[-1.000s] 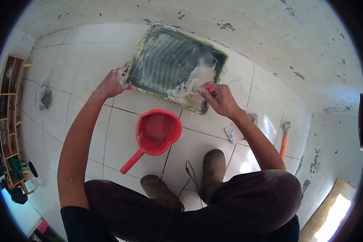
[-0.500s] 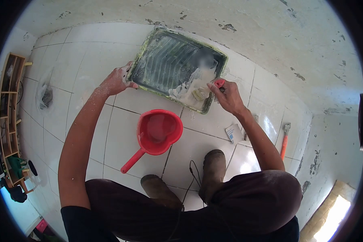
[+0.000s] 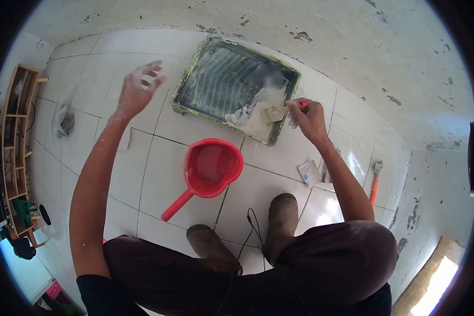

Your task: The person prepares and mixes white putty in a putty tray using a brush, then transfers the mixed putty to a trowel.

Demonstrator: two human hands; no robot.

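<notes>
A dark paint tray (image 3: 205,79) with a ribbed floor lies on the tiles, its rim crusted yellow-green. Pale, wet paste (image 3: 255,118) is pooled at its right end. My right hand (image 3: 310,121) is closed on the red handle of a paintbrush (image 3: 274,113), whose bristles rest in the paste near the tray's right wall. To the left of the tray, my left hand (image 3: 142,89) is raised, touching nothing, with its fingers apart and whitish residue on them. Between my feet and the tray sits a red dipper (image 3: 213,163) with some liquid in it.
An orange-handled tool (image 3: 375,184) and a small printed packet (image 3: 309,173) lie on the right. A plastic bag (image 3: 64,124) and a wooden shelf unit (image 3: 17,142) are on the left. A flaking wall (image 3: 342,58) rises behind the tray. A thin cord (image 3: 254,226) hangs near my boots.
My left hand has let go of the tray's left edge and lifted away up and to the left. The brush has shifted slightly right and up in my right hand.
</notes>
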